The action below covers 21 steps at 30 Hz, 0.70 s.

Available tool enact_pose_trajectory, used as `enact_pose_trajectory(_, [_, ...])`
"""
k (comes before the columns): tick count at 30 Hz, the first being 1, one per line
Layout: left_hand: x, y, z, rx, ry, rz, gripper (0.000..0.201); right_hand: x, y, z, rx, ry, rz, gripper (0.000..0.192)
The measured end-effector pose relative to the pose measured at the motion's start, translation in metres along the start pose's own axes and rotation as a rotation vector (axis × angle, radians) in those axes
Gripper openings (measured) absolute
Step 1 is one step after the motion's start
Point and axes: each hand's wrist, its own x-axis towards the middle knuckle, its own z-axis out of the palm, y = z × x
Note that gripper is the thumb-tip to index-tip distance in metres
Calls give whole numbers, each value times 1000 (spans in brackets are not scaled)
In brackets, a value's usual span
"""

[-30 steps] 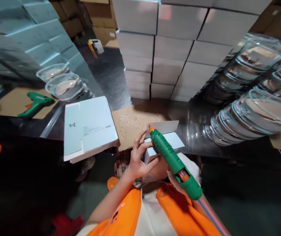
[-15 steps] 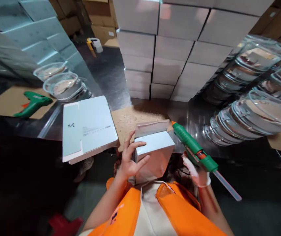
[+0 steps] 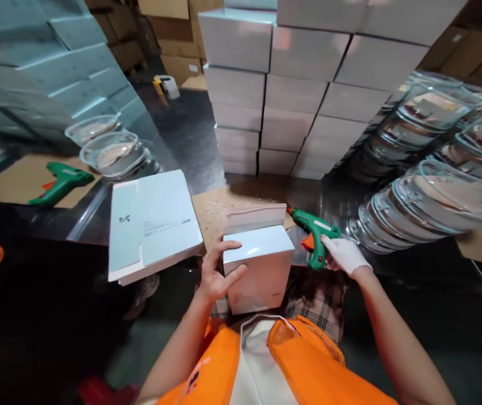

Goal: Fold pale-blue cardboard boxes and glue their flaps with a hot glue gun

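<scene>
1. Lowered since half a second ago, the green hot-glue gun with an orange trigger (image 3: 316, 236) now rests on the dark steel worktop (image 3: 190, 135) just right of the small white cardboard box (image 3: 260, 267), where before it was held raised with its clear glue stick trailing.
2. Gloved in white, the right hand (image 3: 344, 254) lies against the glue gun's handle; whether its fingers are closed around the handle cannot be told.
3. Bare, the left hand (image 3: 218, 273) is clamped on the box's left side, thumb over the top edge and fingers spread on the front face.
4. That box stands at the near edge of the worktop, close to the person's orange vest (image 3: 275, 365), with its back flap upright.
5. Behind the box lies a brown cardboard sheet (image 3: 215, 205) speckled with pale spots.
6. Left of the box, a flat, unfolded white carton blank with small printing (image 3: 152, 225) overhangs the worktop's edge.
7. Farther left of the box, a second green glue gun (image 3: 61, 183) lies on another brown card, near clear plastic lidded bowls (image 3: 114, 152).
8. Beyond the box rises a wall of stacked white boxes (image 3: 291, 84).
9. Right of the box, rows of clear glass lidded dishes (image 3: 427, 197) lean in stacks.
</scene>
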Motion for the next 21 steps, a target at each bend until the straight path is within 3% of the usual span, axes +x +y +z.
enact_pose_trajectory(3, [5,4,6,-48,-56,33,39,-21,-16,6,41,85,-231,27])
enact_pose_trajectory(4, [6,6,9,-73,-80,43,38,-29,-22,14,84,39,-322,32])
enact_pose_trajectory(6, [7,10,14,-122,-122,65,38,-41,-32,33,173,-174,-419,43])
enact_pose_trajectory(8, [5,13,19,-145,-156,64,38,-45,-37,49,251,-365,-383,41])
enact_pose_trajectory(10, [2,14,23,-155,-149,11,39,-43,-35,56,325,-386,-340,38])
enact_pose_trajectory(13, [2,10,29,-287,-60,-95,54,-38,-25,51,305,-366,-402,36])
enact_pose_trajectory(16, [7,4,32,-513,-17,-108,77,-37,-16,38,159,-592,-592,57])
enact_pose_trajectory(18, [11,1,32,-570,-39,-61,67,-40,-12,36,94,-683,-752,70])
enact_pose_trajectory(21, [13,1,28,-530,-85,-9,29,-45,-10,43,-40,-537,-1071,53])
